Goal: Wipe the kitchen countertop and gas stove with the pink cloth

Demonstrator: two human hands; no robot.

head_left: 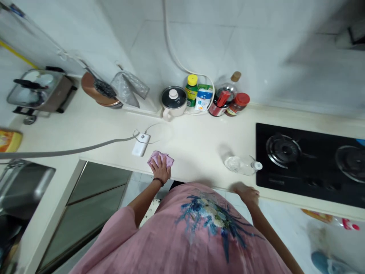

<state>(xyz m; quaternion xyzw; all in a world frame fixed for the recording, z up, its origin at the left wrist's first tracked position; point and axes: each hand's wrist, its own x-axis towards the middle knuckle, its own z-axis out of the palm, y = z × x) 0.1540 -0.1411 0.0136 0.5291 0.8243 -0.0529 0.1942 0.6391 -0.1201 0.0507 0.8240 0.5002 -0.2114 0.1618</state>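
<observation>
A folded pink cloth [154, 155] lies near the counter's front edge. My left hand [161, 169] presses down on it from above with the fingers over the fabric; a dark beaded bracelet circles the wrist. Just beyond the cloth is a white power bank [141, 144] with a thin cable. My right hand [247, 193] is at the front edge of the counter, left of the stove, its fingers curled; what is inside them, if anything, is hidden. Closest to that hand, a clear bottle with a white cap [242, 165] lies on its side on the counter.
Along the wall stand a small lidded pot [173, 101], a green bottle with yellow cap [192, 91], a white-blue packet [203, 99] and several jars. At right is a black gas stove [310, 163]; at left, a sink [25, 182]. A grey hose [71, 151] crosses the left side.
</observation>
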